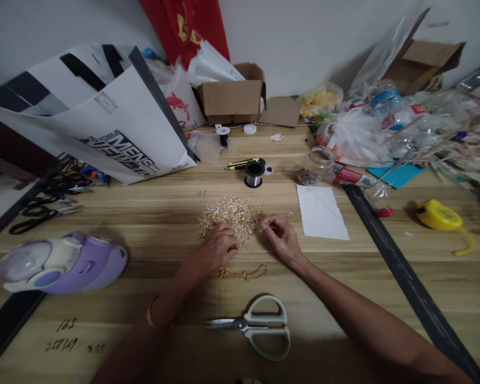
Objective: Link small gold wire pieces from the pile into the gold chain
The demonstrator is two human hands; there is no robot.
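A heap of small gold and silver beaded pieces (230, 214) lies in the middle of the wooden table (144, 224). My left hand (217, 248) rests at the heap's near edge with its fingers curled into the pieces. My right hand (279, 238) is just right of the heap, its fingers pinched together on something too small to make out. A short gold chain-like strand (242, 274) lies on the table between my wrists. White-handled scissors (256, 326) lie nearer to me, blades pointing left.
A wire spool (254, 174), a yellow utility knife (242, 163), a bead jar (314, 166) and a white paper sheet (321, 212) lie beyond. A purple device (60, 262) sits left, a yellow tape measure (440, 217) right. Bags, cardboard boxes (232, 98) and plastic clutter line the back.
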